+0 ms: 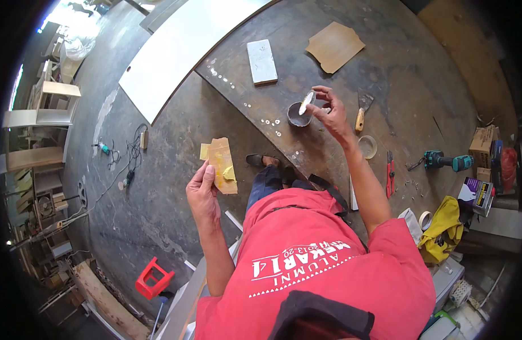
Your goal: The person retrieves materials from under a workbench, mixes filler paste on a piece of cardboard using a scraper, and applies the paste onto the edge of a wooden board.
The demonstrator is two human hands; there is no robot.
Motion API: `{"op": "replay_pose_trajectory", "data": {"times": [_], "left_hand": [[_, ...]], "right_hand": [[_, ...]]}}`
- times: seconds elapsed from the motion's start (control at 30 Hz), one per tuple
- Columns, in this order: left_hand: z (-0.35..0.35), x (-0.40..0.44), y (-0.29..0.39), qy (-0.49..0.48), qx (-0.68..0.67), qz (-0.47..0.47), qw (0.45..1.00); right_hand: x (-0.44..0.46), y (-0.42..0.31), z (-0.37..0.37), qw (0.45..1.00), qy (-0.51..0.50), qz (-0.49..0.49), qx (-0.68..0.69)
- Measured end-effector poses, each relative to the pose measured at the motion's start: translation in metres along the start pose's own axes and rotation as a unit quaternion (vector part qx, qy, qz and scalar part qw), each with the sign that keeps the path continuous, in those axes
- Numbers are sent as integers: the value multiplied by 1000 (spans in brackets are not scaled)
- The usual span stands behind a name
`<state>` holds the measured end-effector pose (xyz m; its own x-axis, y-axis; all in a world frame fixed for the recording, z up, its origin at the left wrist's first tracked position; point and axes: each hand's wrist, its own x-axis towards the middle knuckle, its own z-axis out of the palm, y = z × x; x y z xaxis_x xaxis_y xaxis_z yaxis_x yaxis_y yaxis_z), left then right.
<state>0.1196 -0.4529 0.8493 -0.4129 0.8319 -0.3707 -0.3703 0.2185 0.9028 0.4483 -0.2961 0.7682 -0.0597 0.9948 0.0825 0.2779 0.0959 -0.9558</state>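
Note:
My left hand (204, 195) pinches a piece of brown cardboard (219, 156) between thumb and fingers. A lump of yellow putty-like paste (229, 173) and yellow smears are on the cardboard. My right hand (334, 118) grips a small, round, pale lid or shallow cup (307, 102) with white material in it, tilted on its side. Just below it, a dark grey cup (296, 118) stands on the table; the held piece partly covers its opening. To the right of that hand lies a putty knife (361, 113) with a wooden handle.
The dark table (397, 73) also bears a white block (262, 61), a flat cardboard sheet (336, 46), a tape roll (367, 147), red-handled pliers (390, 175) and a teal drill (448, 161). A white panel (181, 45) borders it. A red stool (154, 279) sits on the floor.

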Motion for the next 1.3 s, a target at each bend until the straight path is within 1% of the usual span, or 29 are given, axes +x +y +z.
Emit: {"op": "replay_pose_trajectory", "data": {"times": [0.03, 0.1, 0.17, 0.27, 0.43, 0.6, 0.67, 0.7, 0.73, 0.77, 0.8, 0.83, 0.87, 0.9, 0.93, 0.97, 1.03, 1.07, 1.1, 1.13, 1.2, 1.23, 1.27, 1.3], "left_hand": [[0, -2, 0, -2, 2, -2, 1000], [-5, -2, -5, 5, -5, 3, 1000], [-11, -4, -6, 12, -10, 8, 1000], [-20, -6, -7, 14, -19, 5, 1000], [-24, -5, -11, 13, -19, -5, 1000], [-16, -2, -15, 2, -30, 4, 1000], [-14, -4, -11, -9, -18, 12, 1000], [-14, -6, -9, -11, -11, -1, 1000], [-12, -8, -6, -22, -6, 5, 1000], [-10, -11, -3, -35, 1, 9, 999], [-6, -14, 0, -45, 1, -2, 999], [-2, -16, 2, -55, 1, -14, 998], [-1, -17, 4, -86, 36, -32, 995], [4, -18, 4, -115, 35, -34, 992], [9, -21, 6, -147, 34, -38, 988], [14, -22, 5, -166, 29, -45, 985], [17, -21, 4, -215, 16, -61, 974], [18, -22, 6, -201, 6, -54, 978], [17, -23, 10, -218, 10, -66, 974], [16, -24, 13, -235, 15, -79, 969], [11, -22, 13, -221, 18, -60, 973], [8, -21, 14, -221, 30, -46, 974], [4, -21, 15, -208, 24, -42, 977], [0, -20, 16, -215, 29, -40, 975]], "right_hand": [[-3, 0, 4, 1000, -4, -1, -1], [-9, 3, 11, 996, 20, -59, -69], [-15, 9, 12, 996, 11, -48, -80], [-24, 20, 8, 973, 37, -144, -178], [-29, 30, 5, 966, 30, -148, -208], [-27, 25, 13, 960, 27, -166, -225], [-29, 12, 15, 957, 46, -157, -240], [-30, 3, 18, 958, 40, -166, -231], [-34, -7, 20, 958, 62, -159, -232], [-38, -11, 23, 957, 85, -150, -235], [-41, -7, 28, 958, 81, -155, -228], [-45, 2, 35, 991, -1, -103, -89], [-49, 5, 43, 994, -85, -48, 52], [-54, -19, 53, 993, -93, -52, 55], [-63, -46, 62, 964, -157, 58, 207], [-70, -67, 71, 897, -219, 168, 344], [-78, -77, 84, 870, -242, 185, 388], [-79, -84, 87, 869, -268, 175, 377], [-78, -86, 90, 866, -286, 174, 371], [-78, -88, 94, 860, -279, 180, 388], [-79, -89, 102, 845, -260, 196, 424], [-80, -86, 108, 842, -275, 198, 420], [-81, -83, 114, 836, -237, 222, 443], [-80, -81, 121, 828, -196, 247, 464]]}}
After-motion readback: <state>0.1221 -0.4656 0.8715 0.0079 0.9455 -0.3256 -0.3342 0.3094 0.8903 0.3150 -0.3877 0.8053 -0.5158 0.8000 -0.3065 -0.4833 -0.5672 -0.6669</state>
